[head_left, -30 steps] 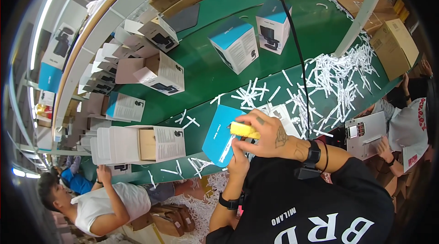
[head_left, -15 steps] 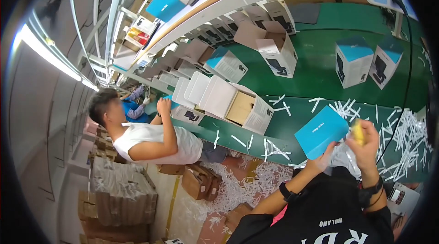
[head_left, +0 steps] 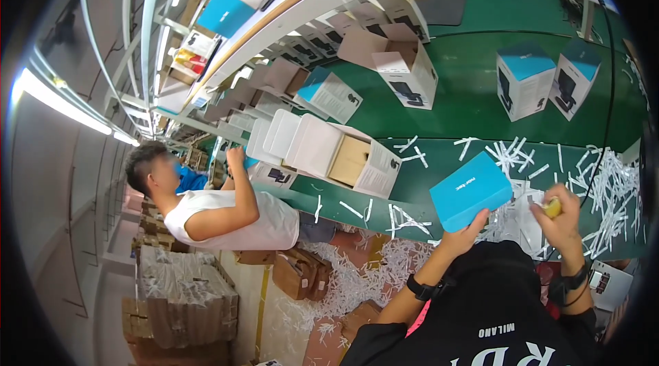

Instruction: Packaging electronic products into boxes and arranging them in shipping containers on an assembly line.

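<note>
Blue box: a flat box (head_left: 471,191) with a bright blue face, held above the near edge of the green belt (head_left: 473,101), just in front of the person's chest.
Left hand: the left hand (head_left: 469,229) grips the blue box at its lower edge, fingers closed on it from below.
Right hand: the right hand (head_left: 559,211) is clenched around a small yellow tool (head_left: 552,207), just beside the right end of the box; I cannot tell if the tool touches the box.
Progress: the box looks closed and is lifted from the belt. White paper strips (head_left: 590,180) lie thick on the belt, so I judge many boxes are finished; this one seems in the middle of its handling.
Left to do: the standing white boxes with blue tops (head_left: 525,81) farther on the belt are untouched now.
Direction: the blue face is turned up toward the camera.
Long axis: it runs from lower left to upper right, the right end higher.
Nearby: a co-worker (head_left: 220,211) sits at the left, hands at open white boxes (head_left: 329,150).
</note>
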A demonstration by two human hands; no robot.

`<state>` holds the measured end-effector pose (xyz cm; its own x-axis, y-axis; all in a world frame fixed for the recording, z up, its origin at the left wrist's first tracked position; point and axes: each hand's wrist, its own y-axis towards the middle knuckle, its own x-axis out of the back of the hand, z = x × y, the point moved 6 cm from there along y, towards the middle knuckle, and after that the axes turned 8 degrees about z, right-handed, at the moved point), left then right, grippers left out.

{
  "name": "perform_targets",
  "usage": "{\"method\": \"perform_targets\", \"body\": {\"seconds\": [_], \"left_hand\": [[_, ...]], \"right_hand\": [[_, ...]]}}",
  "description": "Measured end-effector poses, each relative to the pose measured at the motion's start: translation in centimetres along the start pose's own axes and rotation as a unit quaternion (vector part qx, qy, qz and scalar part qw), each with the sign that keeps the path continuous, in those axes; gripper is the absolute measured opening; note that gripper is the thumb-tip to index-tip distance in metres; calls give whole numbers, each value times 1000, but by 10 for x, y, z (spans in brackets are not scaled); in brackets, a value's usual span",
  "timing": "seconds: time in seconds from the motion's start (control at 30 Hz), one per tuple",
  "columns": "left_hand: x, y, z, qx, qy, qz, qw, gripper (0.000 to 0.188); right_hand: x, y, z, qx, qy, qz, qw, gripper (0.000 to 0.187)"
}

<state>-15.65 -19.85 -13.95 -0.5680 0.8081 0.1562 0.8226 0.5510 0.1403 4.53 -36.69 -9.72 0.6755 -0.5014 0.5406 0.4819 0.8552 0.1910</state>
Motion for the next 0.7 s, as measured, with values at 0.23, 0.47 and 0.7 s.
{"method": "perform_targets", "body": {"seconds": [0.23,0.47,0.7], "left_hand": [[10,-5,-16,-36,-31,9,999,19],[8,-6,-14,75,-170,118,975,25],[9,-60,-22,214,128,181,951,40]], "right_hand": [[-44,58,61,171,42,126,976,62],[-69,62,51,253,41,119,959,57],[-77,54,39,267,31,99,958,48]]}}
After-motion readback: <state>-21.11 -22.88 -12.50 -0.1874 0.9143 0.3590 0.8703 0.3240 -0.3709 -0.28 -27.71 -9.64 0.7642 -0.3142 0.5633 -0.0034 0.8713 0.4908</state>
